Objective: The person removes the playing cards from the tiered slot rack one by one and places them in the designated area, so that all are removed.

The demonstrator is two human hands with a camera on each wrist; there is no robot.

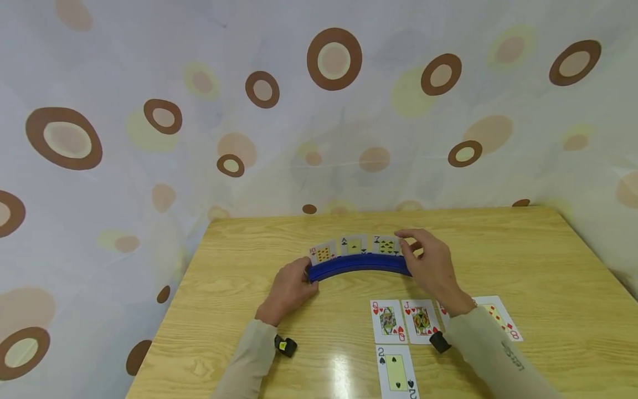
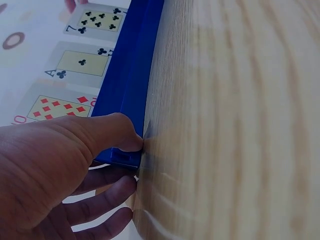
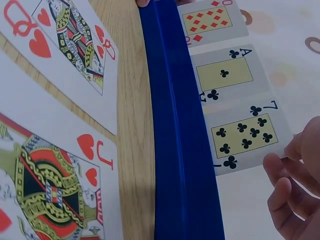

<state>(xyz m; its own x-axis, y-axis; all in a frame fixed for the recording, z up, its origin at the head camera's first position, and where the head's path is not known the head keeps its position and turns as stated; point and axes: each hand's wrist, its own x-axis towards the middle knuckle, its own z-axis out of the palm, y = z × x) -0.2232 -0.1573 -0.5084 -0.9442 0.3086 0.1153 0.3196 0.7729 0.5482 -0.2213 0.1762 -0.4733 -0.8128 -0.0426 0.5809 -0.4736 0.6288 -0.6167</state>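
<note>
A curved blue card holder (image 1: 361, 265) rests on the wooden table. Upright in it, from left to right, stand the ten of diamonds (image 1: 324, 253), the ace of clubs (image 1: 354, 245) and the seven of clubs (image 3: 244, 136). My left hand (image 1: 289, 288) grips the holder's left end, thumb on the front and the other fingers (image 2: 100, 205) behind and below. My right hand (image 1: 432, 266) is at the holder's right end, where thumb and fingertips pinch the seven of clubs at its outer upper corner. The right hand hides the holder's far right end in the head view.
In front of the holder lie the queen of hearts (image 1: 387, 322), the jack of hearts (image 1: 420, 321), a partly covered card and the eight of diamonds (image 1: 508, 321). Below the queen is the two of spades (image 1: 397, 371). A patterned wall covering (image 1: 369, 133) rises behind the table.
</note>
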